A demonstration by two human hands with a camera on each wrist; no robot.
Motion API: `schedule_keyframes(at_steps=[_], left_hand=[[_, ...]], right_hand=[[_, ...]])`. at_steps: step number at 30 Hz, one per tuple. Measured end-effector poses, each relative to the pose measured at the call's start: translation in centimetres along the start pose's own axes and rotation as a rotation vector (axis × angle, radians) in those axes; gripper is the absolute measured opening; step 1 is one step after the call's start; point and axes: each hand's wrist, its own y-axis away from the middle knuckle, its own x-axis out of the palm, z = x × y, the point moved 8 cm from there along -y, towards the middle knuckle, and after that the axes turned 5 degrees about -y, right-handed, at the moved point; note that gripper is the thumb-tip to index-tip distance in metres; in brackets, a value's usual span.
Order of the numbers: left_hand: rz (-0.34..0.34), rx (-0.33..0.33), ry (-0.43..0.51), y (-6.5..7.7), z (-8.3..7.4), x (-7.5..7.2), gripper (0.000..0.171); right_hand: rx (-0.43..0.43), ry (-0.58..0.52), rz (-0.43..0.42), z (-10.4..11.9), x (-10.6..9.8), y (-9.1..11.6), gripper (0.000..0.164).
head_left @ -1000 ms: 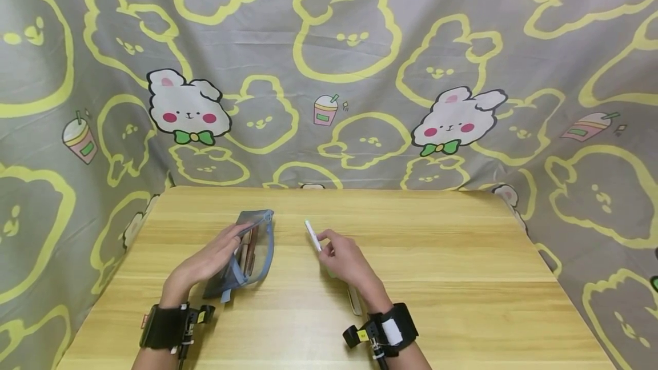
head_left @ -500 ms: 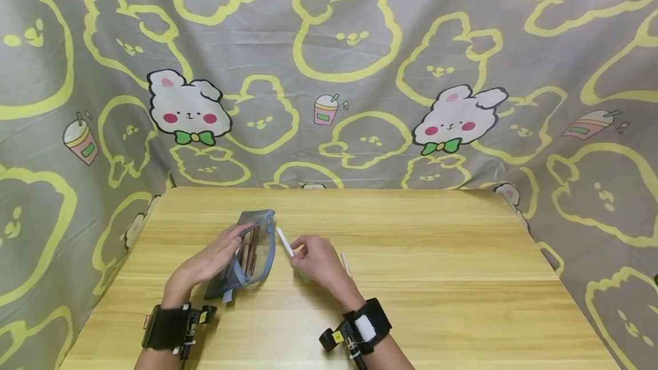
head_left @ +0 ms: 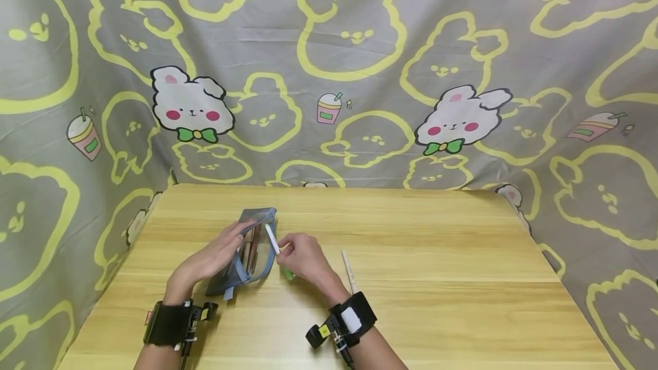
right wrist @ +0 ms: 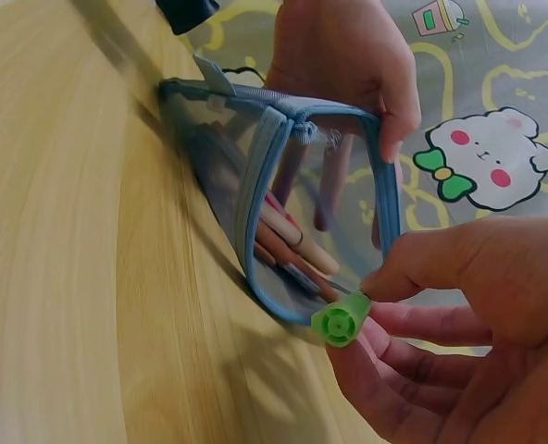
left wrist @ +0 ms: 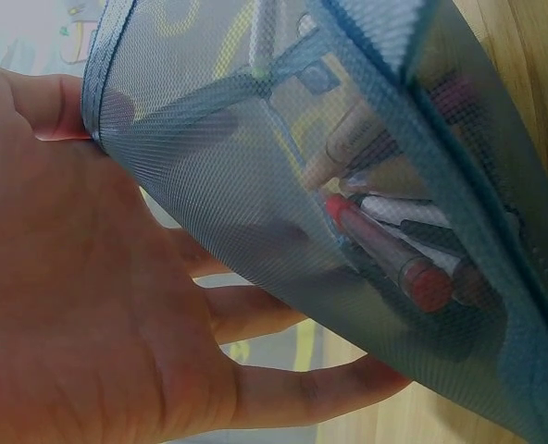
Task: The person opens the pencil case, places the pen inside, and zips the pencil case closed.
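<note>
A blue-grey mesh pencil case (head_left: 269,258) lies with its mouth held open on the left part of the table. My left hand (head_left: 208,258) grips its far side, thumb at the rim (left wrist: 95,69) and fingers stretched along the outer mesh. Several pens and markers, including a red-ended one (left wrist: 390,250), show inside. Between thumb and fingertips, my right hand (head_left: 308,260) pinches a marker with a white barrel (head_left: 272,238) and a green cap end (right wrist: 341,319). The marker's white tip overlaps the case's opening in the head view.
On the wooden table (head_left: 437,301), a slim pale pen (head_left: 348,267) lies to the right of my right hand. A grey curtain with cartoon animals (head_left: 354,33) hangs along the table's back and sides.
My right hand has moved left with the marker, from the middle of the table to the case's mouth. The pale pen behind it has come into view. My left hand stays in place.
</note>
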Motion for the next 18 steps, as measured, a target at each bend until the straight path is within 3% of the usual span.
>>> schedule_keyframes(at_steps=[6, 11, 18], left_hand=[[0.006, -0.018, 0.002, 0.0, 0.1, 0.1, 0.052], [0.007, -0.018, 0.006, -0.1, 0.1, 0.0, 0.052], [0.01, -0.042, 0.022, -0.1, 0.2, 0.0, 0.052]], right_hand=[[0.027, -0.027, -0.008, 0.3, 0.8, -0.8, 0.029], [0.07, -0.114, -0.036, 0.5, 1.3, -1.2, 0.033], [0.081, -0.229, 0.004, 1.2, 2.8, -2.0, 0.032]])
